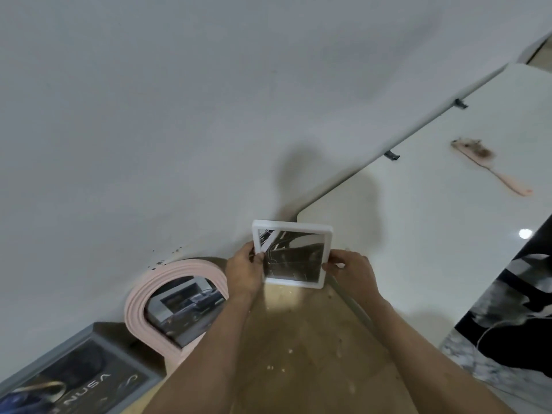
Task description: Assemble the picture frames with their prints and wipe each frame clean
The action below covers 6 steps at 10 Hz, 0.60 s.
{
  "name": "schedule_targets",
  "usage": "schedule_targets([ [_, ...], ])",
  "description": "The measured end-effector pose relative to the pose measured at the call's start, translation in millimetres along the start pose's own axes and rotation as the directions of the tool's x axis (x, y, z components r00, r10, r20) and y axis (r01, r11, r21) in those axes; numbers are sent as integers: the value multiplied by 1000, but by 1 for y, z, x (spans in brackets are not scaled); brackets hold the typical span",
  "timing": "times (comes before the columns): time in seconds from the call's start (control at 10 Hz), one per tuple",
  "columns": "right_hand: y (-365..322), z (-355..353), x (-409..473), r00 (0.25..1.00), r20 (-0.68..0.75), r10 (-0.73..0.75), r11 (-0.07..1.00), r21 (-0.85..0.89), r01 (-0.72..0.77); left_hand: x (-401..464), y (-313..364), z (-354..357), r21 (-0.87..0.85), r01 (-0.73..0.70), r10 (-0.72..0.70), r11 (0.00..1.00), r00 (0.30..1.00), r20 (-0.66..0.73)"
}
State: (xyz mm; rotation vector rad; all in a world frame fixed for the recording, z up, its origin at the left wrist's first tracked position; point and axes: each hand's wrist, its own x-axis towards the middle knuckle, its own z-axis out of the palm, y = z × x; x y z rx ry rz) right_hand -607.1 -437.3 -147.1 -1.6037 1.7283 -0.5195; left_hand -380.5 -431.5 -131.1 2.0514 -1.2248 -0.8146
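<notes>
I hold a small white square frame [324, 265] with a dark print behind its glass, upright in front of the white wall. My left hand [243, 271] grips its left edge, thumb on the front. Gripping the right edge is my right hand [351, 268], fingers curled round it. A pink arched frame [143, 297] with a car print leans against the wall to the left. Further left and lower stands a grey rectangular frame [89, 333] with a dark print.
A white table [418, 234] runs to the right along the wall, with a pink brush [490, 162] lying on it. A black and grey patterned sheet [513, 318] lies at the right edge. Below my arms is a tan wooden floor [298, 354].
</notes>
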Motion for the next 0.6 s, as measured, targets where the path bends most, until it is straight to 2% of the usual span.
schedule_targets([
  [0.1, -2, -4, -5, 998, 55, -1, 1000, -19, 2, -10, -5, -4, 73, -3, 3, 997, 1000, 6],
  [0.2, -5, -6, -11, 986, 167, 23, 999, -43, -16, -25, -10, -5, 107, 44, -43, 993, 999, -13],
  [0.3, -4, -5, -17, 976, 215, 39, 999, -44, -31, -34, -15, -5, 103, 78, -74, 992, 997, -38],
  [0.5, -2, 6, -37, 992, 114, 53, 999, 0, -54, -47, -9, -10, 46, 63, -62, 997, 998, -17],
  [0.6, -4, 8, -52, 996, -14, 85, 994, 74, -83, -61, -2, -15, 4, 86, -85, 996, 988, -131],
])
